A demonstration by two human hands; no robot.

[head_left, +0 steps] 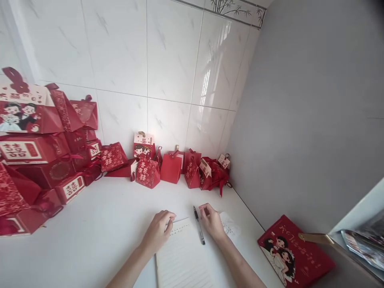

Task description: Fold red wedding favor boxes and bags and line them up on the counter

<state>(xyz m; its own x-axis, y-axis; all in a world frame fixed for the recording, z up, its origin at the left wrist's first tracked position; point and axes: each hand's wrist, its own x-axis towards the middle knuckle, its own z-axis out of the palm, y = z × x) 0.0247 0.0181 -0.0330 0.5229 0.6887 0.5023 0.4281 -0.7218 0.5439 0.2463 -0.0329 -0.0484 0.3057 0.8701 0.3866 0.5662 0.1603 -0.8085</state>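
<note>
A lined notebook (184,256) lies open on the white table, with a few lines of handwriting at the top of its page. My left hand (160,228) rests at the notebook's upper left corner, fingers loosely bent, thumb apart from them, holding nothing. To the right of the page a black-capped clear pen (199,225) lies on the table. Just beyond the pen is my right hand (211,220), its fingers curled in toward the thumb with nothing visible in them. Crumpled white paper (229,225) with writing on it sits beside my right wrist.
Red gift boxes (39,148) are stacked at the left. Several smaller red boxes (148,173) line the tiled wall (120,60). A red bag (295,254) with a cartoon couple is at the right, near a metal handle (318,239) and the grey panel (300,120).
</note>
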